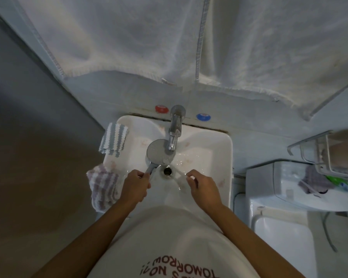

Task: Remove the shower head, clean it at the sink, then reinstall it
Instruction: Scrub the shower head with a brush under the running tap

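The round chrome shower head (pixel 158 152) lies face up in the white sink (pixel 227 157), right under the chrome faucet (pixel 175 127). Water seems to run from the spout onto its right edge. My left hand (pixel 136 186) is shut on the shower head's handle at the near left of the basin. My right hand (pixel 203 187) pinches a thin white stick (pixel 181 173), perhaps a toothbrush, whose tip points toward the drain (pixel 167 171). The stick's tip is apart from the shower head.
A blue-and-white striped cloth (pixel 114 142) and a purple-striped cloth (pixel 102 187) hang over the sink's left rim. Red (pixel 161 108) and blue (pixel 203 116) tap knobs sit on the wall. White towels (pixel 169 37) hang above. A toilet tank (pixel 289 185) and a wire rack (pixel 329 153) stand at the right.
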### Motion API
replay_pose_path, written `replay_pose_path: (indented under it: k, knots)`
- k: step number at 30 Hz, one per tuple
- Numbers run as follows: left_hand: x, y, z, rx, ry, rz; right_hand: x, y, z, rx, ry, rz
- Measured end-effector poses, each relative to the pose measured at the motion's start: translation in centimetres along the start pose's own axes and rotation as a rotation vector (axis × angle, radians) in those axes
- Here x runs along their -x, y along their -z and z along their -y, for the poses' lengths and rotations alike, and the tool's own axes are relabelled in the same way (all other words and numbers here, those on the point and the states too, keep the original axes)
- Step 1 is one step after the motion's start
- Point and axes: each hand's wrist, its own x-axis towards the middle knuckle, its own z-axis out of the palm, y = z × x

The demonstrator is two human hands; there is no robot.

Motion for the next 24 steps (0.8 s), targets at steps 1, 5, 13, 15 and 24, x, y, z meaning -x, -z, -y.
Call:
replay_pose_path:
  k: [1, 5, 13, 15, 24]
  knots:
    - [0.0, 0.0, 0.0, 0.012, 0.007, 0.000, -0.1, 0.1, -0.1, 0.003, -0.021, -0.025]
    - [0.0, 0.0, 0.0, 0.016, 0.018, 0.015, -0.4, 0.4, -0.4, 0.013, -0.070, -0.074]
    - [0.7, -0.4, 0.8, -0.106, -0.067, 0.103, -1.4, 0.3, -0.1, -0.011, -0.152, -0.148]
    - [1.0, -0.5, 0.7, -0.174, -0.115, 0.097, -1.6, 0.0, 0.2, -0.029, -0.122, -0.121]
    - [0.8, -0.4, 0.6, -0.213, -0.128, 0.080, -1.9, -0.3, 0.0, -0.046, -0.118, -0.138]
